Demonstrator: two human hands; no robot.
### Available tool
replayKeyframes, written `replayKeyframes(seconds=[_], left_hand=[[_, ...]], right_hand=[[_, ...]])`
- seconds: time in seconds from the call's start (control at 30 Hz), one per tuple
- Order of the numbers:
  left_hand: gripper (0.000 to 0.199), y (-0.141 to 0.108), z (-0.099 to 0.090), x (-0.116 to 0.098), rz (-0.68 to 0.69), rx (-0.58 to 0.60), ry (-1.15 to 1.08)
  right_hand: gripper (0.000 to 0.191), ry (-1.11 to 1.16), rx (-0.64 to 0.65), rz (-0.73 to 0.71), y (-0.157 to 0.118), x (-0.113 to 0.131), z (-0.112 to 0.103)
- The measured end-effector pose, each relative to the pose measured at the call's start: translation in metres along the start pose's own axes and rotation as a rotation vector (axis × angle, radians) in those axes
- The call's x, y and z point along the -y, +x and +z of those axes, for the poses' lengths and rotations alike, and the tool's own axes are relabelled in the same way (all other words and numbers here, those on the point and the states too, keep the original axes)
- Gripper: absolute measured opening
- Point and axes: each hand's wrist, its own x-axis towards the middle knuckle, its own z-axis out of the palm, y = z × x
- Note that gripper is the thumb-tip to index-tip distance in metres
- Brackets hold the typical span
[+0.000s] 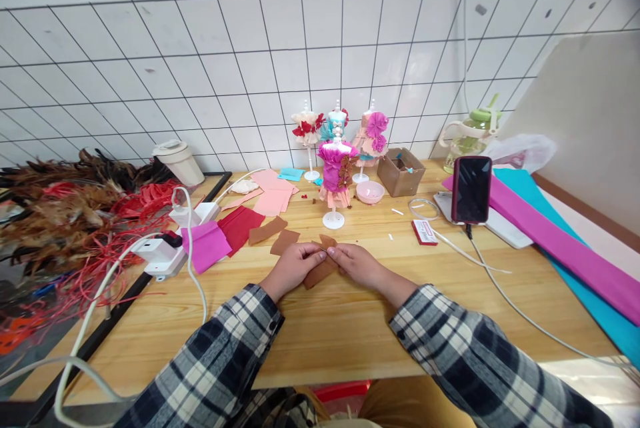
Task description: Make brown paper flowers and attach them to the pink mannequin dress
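Just in front of the magenta-dressed mannequin (329, 173) on the worktop (350, 335), the left hand (295, 268) and right hand (359, 264) meet, the fingers of both pinched on a brown piece (327, 241), apparently to steady it from 2 sides. 2 loose brown pieces (285, 242) lie left of the mannequin, within easy reach; 3 smaller-looking mannequins (308, 129) stand behind it.

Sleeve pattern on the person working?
Black-and-white plaid on the sleeves, with grey tones; shows best in the head view, the only one here.
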Motion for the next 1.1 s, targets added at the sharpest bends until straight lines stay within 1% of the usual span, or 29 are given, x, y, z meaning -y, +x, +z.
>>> replayKeyframes(seconds=[0.37,0.47,0.53,0.6,0.67,0.73,0.8,0.87,0.93,0.97,1.03,1.1], left_hand=[[0.035,0.0,0.001,0.002,-0.013,0.034,0.019],[0.033,-0.001,0.002,0.0,0.003,0.057,0.01],[0.032,-0.001,-0.001,-0.001,-0.004,0.042,-0.014],[0.034,-0.001,-0.008,0.0,-0.038,-0.036,-0.064],[0.037,-0.001,-0.021,0.003,-0.077,-0.18,-0.126],[0.041,-0.001,-0.036,0.008,-0.088,-0.356,-0.165],[0.045,0.0,-0.048,0.016,-0.095,-0.504,-0.138],[0.048,0.001,-0.055,0.024,-0.088,-0.564,-0.059],[0.045,0.002,-0.056,0.033,-0.091,-0.579,0.061],[0.045,0.003,-0.054,0.036,-0.105,-0.565,0.124],[0.043,0.004,-0.051,0.042,-0.137,-0.538,0.202],[0.042,0.004,-0.048,0.045,-0.156,-0.533,0.215]], right_hand=[[0.045,-0.012,0.007,0.004,0.0,-0.001,0.0],[0.045,-0.009,0.002,-0.019,-0.001,-0.001,0.0],[0.046,0.018,-0.009,-0.043,-0.001,0.001,-0.003],[0.047,0.056,-0.013,-0.048,-0.002,0.001,-0.008],[0.045,0.053,-0.038,-0.029,-0.003,0.001,-0.015],[0.039,-0.04,-0.119,0.021,-0.004,-0.001,-0.023],[0.035,-0.222,-0.211,0.111,-0.004,-0.004,-0.029],[0.034,-0.412,-0.235,0.188,-0.004,-0.007,-0.033],[0.033,-0.566,-0.251,0.201,-0.004,-0.008,-0.033],[0.032,-0.627,-0.28,0.179,-0.005,-0.006,-0.032],[0.034,-0.711,-0.328,0.078,-0.007,-0.001,-0.026],[0.04,-0.743,-0.292,-0.068,-0.008,0.006,-0.019]])
